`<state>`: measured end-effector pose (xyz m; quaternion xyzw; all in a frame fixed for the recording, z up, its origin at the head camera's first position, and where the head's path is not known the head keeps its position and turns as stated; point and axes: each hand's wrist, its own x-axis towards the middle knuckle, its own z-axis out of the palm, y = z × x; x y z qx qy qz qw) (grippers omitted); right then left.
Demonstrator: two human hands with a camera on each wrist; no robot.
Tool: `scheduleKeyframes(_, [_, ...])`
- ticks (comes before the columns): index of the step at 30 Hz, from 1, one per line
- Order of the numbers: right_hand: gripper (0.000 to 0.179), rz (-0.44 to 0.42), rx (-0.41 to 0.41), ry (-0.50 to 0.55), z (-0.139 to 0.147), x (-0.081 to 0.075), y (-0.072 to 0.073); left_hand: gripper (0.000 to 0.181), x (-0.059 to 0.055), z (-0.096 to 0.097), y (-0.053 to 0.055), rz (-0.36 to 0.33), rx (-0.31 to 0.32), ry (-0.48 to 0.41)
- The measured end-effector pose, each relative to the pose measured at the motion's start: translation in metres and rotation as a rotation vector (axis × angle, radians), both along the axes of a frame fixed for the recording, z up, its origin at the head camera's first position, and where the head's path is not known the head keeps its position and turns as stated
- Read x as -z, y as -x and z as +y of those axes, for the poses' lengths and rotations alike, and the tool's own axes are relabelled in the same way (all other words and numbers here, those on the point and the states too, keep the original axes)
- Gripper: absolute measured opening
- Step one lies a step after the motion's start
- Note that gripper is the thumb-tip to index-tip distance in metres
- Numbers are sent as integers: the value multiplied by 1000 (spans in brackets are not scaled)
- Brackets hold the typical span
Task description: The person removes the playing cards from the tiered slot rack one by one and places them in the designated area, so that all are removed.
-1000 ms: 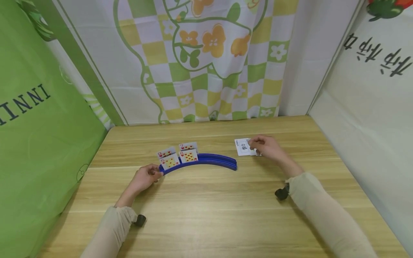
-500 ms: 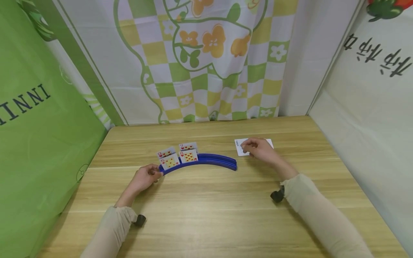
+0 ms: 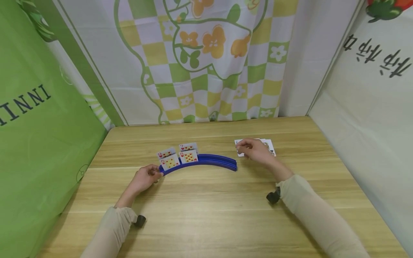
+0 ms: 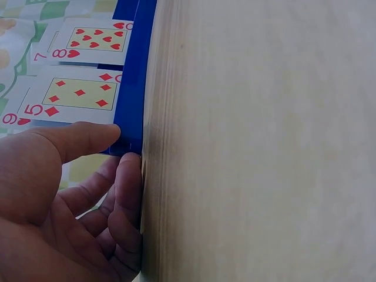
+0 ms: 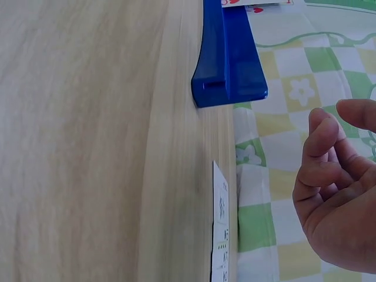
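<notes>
A curved blue playing card holder stands on the table. In its front row are a five of diamonds and an eight of hearts. Behind them stand a nine of hearts and a seven of hearts. My left hand pinches the holder's left end, thumb on its front edge and fingers at the end. Flat playing cards lie on the table to the right. Over them hovers my right hand, fingers loosely bent, thumb and index finger apart, nothing between them.
The wooden table ends at a patterned curtain behind the holder. A green cloth hangs at the left and a white one at the right. Below each hand, a black wrist camera sticks out from the sleeve.
My right hand has moved left across the flat cards, uncovering their right part and covering more of their left part. The left hand and the card holder stay put.
</notes>
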<state>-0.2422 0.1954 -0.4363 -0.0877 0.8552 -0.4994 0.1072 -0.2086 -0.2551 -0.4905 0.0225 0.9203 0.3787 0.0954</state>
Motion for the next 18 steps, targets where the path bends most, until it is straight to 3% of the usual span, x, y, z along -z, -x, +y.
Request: scheduleKeyframes(18, [31,33,-76,51,-22,4,-3,38,0,0,0,-1,-4,1])
